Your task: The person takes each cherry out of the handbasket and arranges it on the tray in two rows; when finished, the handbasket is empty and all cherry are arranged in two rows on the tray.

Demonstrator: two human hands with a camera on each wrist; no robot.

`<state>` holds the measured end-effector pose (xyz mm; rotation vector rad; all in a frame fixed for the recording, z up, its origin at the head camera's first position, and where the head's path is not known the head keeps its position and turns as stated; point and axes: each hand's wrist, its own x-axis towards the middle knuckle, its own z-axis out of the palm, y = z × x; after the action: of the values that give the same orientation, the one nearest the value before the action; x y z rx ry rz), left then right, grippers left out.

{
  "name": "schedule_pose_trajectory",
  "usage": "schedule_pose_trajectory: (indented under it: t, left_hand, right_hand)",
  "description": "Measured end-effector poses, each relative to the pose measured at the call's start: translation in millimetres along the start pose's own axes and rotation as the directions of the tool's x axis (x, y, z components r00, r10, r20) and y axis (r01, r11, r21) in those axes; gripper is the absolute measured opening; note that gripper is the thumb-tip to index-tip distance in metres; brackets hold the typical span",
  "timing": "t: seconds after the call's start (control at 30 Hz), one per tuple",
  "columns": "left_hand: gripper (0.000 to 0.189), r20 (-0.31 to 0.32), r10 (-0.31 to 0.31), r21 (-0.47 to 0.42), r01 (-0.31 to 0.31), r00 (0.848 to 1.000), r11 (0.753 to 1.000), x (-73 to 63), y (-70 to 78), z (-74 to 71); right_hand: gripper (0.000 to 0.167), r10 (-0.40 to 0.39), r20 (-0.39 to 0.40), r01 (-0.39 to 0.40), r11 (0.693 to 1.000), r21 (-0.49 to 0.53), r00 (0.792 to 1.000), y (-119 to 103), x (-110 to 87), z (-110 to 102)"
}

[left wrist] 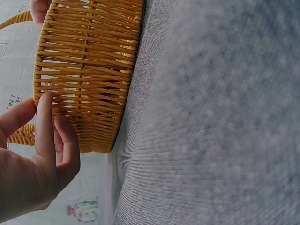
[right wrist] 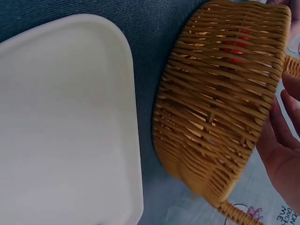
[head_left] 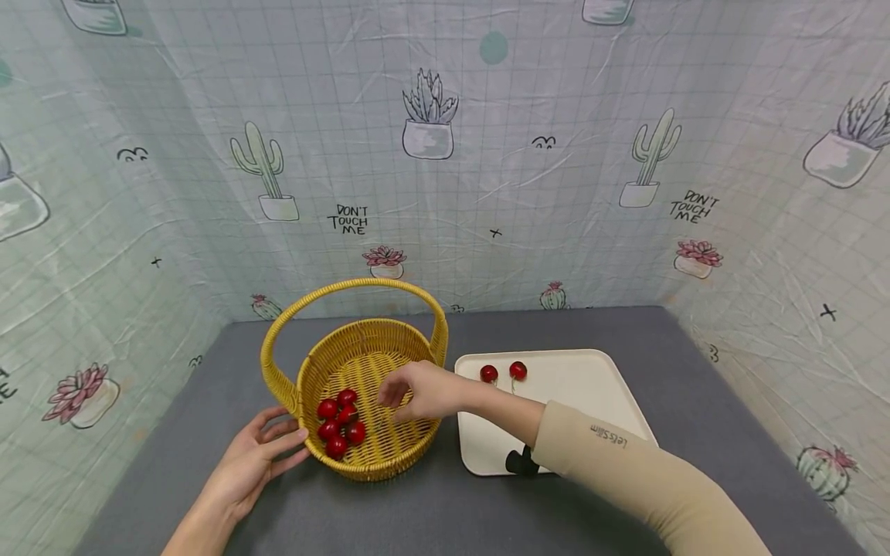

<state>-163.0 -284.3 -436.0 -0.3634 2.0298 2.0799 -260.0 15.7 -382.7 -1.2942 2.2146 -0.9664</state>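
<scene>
A yellow woven basket (head_left: 375, 467) with a tall arched handle (head_left: 356, 284) stands on the grey table. Several red cherries (head_left: 337, 448) lie together at the left inside it. At the basket's left rim my left hand (head_left: 253, 463) pinches the edge, thumb at the rim and fingers against the outer wall; the left wrist view shows these fingers (left wrist: 45, 126) on the weave. My right hand (head_left: 424, 392) hangs over the right half of the basket with its fingers loosely bent. No cherry shows between them.
To the basket's right lies a cream tray (head_left: 577, 371) with one cherry (head_left: 489, 374) and another cherry (head_left: 518, 371) near its far left edge. My right forearm crosses above it. A black device (head_left: 521, 462) sits below that wrist. Patterned cloth (head_left: 487, 154) walls in the table.
</scene>
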Motion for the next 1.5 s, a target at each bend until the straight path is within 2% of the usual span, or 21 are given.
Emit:
schedule_pose_trajectory:
  t: [0.17,0.37,0.8,0.97,1.17,1.5]
  left_hand:
    - [0.082,0.004,-0.006,0.002,0.006,1.000,1.000,-0.6,-0.7,-1.5]
    - [0.084,0.008,-0.010,-0.003,0.010,1.000,1.000,0.7,-0.8,-2.4]
    - [0.081,0.013,-0.007,-0.001,0.007,1.000,1.000,1.2,-0.7,-1.2]
    - [0.080,0.011,-0.011,-0.001,0.011,1.000,1.000,1.4,-0.9,-1.1]
    - [0.079,0.012,-0.008,0.000,0.008,1.000,1.000,0.7,-1.2,-1.1]
    - [0.079,0.012,-0.002,-0.001,0.002,1.000,1.000,-0.2,-1.1,-0.7]
  right_hand:
    - [0.026,-0.002,0.035,0.004,0.998,-0.059,0.999,6.1,12.1,10.1]
    - [0.028,0.026,0.044,-0.022,0.996,-0.083,0.999,12.0,25.8,21.6]
    - [0.028,0.085,0.013,-0.083,0.992,-0.090,0.996,11.7,48.2,41.0]
    - [0.028,0.108,0.000,-0.108,0.990,-0.091,0.994,10.4,51.7,48.4]
    - [0.027,0.088,0.004,-0.087,0.992,-0.093,0.996,9.5,54.1,54.7]
    - [0.026,0.071,0.007,-0.069,0.980,-0.187,0.997,9.6,54.9,60.7]
